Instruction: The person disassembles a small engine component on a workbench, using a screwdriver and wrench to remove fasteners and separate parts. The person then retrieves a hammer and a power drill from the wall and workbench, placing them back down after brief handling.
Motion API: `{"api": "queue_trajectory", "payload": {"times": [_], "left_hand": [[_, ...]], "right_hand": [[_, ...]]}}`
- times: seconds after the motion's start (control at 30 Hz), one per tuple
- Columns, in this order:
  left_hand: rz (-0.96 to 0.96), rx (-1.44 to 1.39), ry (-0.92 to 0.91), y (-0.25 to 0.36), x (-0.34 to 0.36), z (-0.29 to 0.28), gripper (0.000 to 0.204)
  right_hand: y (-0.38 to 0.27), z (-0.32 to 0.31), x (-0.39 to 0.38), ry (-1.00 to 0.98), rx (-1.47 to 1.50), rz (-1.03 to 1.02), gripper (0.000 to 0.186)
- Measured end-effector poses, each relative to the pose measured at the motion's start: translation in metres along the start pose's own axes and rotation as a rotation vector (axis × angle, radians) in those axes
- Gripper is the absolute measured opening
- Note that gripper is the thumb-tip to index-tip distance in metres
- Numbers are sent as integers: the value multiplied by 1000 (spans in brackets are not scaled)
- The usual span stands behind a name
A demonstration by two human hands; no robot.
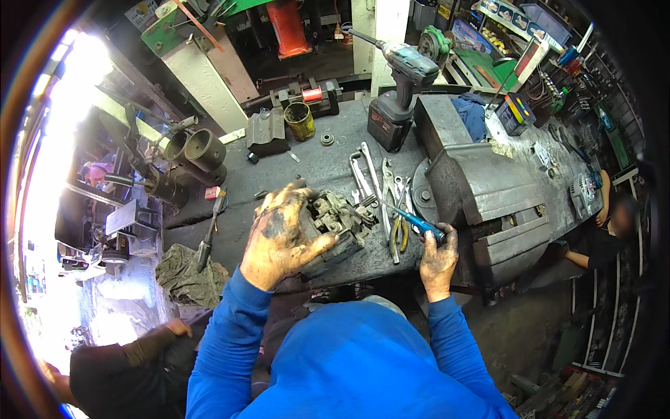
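On the dark workbench in front of me sits a greasy metal assembly with a rough, cast-looking body. My left hand, blackened with grease, grips its left end, the thumb along the near side and the fingers over the far side. To the right of the part, my right hand is closed round the blue handle of a screwdriver. The shaft points left toward the part, and I cannot tell whether its tip touches. Between my hands lie spanners and yellow-handled pliers.
A large bench vise stands at right. Behind the part are a cordless impact wrench, a yellow tin and a ring-shaped part. A rag hangs at the left edge. Other people are at lower left and far right.
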State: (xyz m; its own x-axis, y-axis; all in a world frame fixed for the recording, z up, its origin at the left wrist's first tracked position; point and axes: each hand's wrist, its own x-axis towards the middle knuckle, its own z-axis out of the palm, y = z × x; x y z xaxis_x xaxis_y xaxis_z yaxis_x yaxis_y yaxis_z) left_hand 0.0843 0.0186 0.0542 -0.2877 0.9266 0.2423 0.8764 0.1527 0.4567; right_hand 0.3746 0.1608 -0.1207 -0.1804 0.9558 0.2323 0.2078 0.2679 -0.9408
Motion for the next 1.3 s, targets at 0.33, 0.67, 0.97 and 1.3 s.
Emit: {"api": "queue_trajectory", "payload": {"times": [0.33,0.67,0.97,1.3], "left_hand": [[54,225,-107,12,16,-18,65],[99,126,13,9,14,-2,76],[82,71,-12,10,13,0,75],[50,178,-42,16,17,-11,71]], "right_hand": [[5,-2,-8,20,-53,4,26],[3,-5,-10,28,103,183,27],[17,-9,-3,50,-2,77,30],[4,-1,8,44,58,107,30]]}}
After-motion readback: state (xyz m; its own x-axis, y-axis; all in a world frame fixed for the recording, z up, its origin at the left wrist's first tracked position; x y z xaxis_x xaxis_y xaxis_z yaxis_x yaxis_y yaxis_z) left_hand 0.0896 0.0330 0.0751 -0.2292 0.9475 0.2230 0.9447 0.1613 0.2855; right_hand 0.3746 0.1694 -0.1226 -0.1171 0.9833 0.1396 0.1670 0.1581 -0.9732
